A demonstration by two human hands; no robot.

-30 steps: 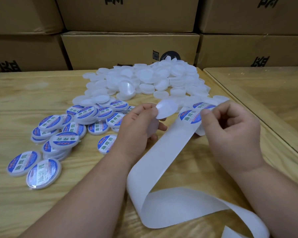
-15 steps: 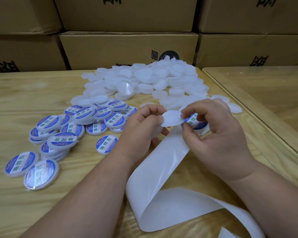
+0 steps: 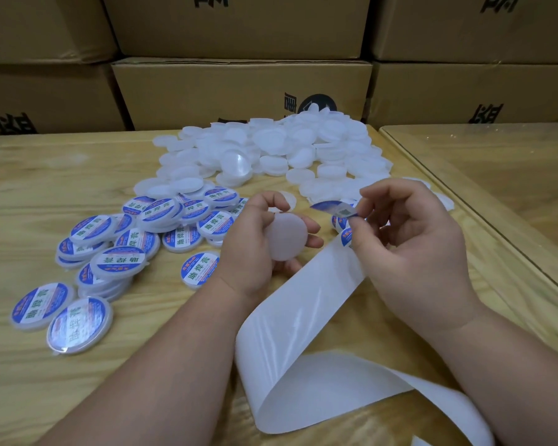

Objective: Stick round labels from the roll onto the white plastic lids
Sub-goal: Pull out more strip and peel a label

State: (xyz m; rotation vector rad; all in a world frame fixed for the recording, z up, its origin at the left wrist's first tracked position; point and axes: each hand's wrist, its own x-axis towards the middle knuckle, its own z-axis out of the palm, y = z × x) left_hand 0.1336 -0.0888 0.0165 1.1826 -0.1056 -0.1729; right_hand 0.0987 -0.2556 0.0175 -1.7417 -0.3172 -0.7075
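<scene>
Head view.

Left hand [image 3: 255, 249]: fingers curled round a bare lid [image 3: 287, 236], thumb above its rim and fingertips under it, flat face turned toward the right hand.

Right hand [image 3: 409, 249]: thumb and forefinger pinch one edge of a blue label [image 3: 334, 210], which stands free of the liner and points toward the left fingers, just beside the lid and not touching it.

Liner [image 3: 303, 320]: white strip running from under the right fingers down toward the wearer; more labels sit on it just below the right thumb.

Labelled lids [image 3: 181, 220]: heaped on the counter [image 3: 45, 175] beyond the left knuckles.

Bare lids [image 3: 271, 149]: piled beyond both sets of fingers.

Boxes [image 3: 239, 91]: stacked behind the counter.

Step in hand, as judged: laying the label on the lid.
- Keep the pinch at the label's very edge, so little adhesive is fingered.
- Centre the free edge over the lid's far rim first, then roll the label down toward the right fingers.
- Left fingers should stay on the rim, off the face.
- Press outward from the middle to clear air.
- Risk: a floppy label may fold onto itself or land off-centre.
</scene>
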